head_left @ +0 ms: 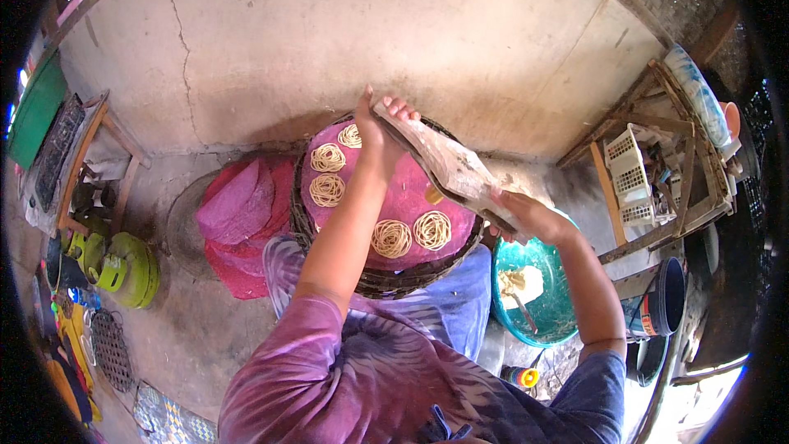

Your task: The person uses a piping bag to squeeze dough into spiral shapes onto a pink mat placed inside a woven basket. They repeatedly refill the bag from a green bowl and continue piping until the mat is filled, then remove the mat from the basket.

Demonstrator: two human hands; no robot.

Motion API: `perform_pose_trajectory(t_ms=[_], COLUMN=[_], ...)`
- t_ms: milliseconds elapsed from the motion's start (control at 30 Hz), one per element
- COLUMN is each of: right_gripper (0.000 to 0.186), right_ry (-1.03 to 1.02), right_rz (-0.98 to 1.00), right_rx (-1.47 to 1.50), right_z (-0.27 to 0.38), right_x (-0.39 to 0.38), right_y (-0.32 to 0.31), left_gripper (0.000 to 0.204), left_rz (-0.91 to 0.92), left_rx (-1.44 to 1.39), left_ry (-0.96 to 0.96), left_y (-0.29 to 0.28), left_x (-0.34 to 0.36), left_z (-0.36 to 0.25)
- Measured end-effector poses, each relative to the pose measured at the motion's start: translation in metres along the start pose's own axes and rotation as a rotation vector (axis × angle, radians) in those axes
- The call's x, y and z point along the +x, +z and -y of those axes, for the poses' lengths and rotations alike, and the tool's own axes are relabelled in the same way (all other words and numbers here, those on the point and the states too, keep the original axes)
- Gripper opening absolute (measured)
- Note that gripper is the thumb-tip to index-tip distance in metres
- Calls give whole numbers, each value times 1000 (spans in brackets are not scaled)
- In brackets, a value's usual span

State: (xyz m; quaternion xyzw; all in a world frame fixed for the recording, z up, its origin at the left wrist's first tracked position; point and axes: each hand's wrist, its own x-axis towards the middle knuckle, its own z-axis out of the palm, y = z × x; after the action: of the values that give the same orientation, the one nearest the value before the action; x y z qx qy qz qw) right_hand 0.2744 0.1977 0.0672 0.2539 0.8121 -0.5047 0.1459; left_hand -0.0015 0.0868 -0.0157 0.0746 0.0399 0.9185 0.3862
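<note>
My left hand [380,117] and my right hand [526,215] grip opposite ends of a long, weathered wooden press [448,160], slanted over a round woven tray [396,286]. Below the press's middle shows a small yellowish round part [433,195]; most of the underside is hidden. Pink cloth [370,234] lines the tray. Several coiled nests of pale noodle-like strands lie around its edge, among them a front nest [391,239] and one beside it [432,230]. My left forearm covers part of the tray.
Right of the tray stands a teal basin [559,325] holding pale dough [522,284] and a long utensil [526,314]. Pink cloths [238,205] lie stacked at left, near a green gas cylinder [131,271]. A wooden rack [689,181] holds a white basket [629,173]. A cracked wall [370,33] rises ahead.
</note>
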Motion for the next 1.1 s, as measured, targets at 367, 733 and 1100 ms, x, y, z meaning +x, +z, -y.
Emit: perform_pose_trajectory(t_ms=[367,733,1100], right_gripper=[85,71,68], right_ry=[-30,-51,-23], right_rz=[-65,-129,-161], right_rx=[-270,-235,-117], right_z=[42,46,17], right_x=[58,53,60], right_y=[28,22,8], left_gripper=[35,45,49], left_rz=[-136,-65,-113], left_rx=[10,27,20], left_ry=[163,149,62], left_y=[-13,1,-13], left_x=[-5,-5,8], left_z=[-51,-53,-29])
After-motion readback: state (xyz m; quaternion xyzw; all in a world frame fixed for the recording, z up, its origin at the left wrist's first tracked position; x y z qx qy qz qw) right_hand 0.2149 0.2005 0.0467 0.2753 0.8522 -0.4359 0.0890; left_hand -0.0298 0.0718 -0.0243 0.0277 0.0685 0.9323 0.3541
